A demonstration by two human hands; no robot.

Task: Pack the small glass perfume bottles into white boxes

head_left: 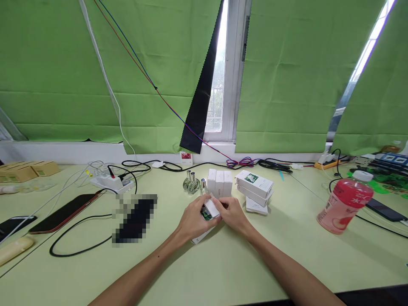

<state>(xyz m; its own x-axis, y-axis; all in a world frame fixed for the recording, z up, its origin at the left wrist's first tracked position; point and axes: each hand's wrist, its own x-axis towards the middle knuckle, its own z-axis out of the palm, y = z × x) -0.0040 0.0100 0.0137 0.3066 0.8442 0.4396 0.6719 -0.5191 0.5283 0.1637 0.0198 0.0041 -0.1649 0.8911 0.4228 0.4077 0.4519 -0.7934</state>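
Between my two hands is a small white box [211,206] with a green printed side. My left hand [195,219] wraps around it from the left. The fingers of my right hand [233,213] pinch at its right upper edge. Under my hands, part of another white box [202,236] shows on the table. Just beyond stands a glass bottle with a silver cap [203,187], and two more such bottles [191,183] are to its left. Behind my fingers, several white boxes stand upright in a row [219,182].
To the right, white boxes lie stacked [255,185], near a pink drink bottle [346,203]. On the left are a phone [65,212], a power strip [113,183] and looping cables. More cables [274,165] run along the wall; cardboard boxes [28,171] sit far left.
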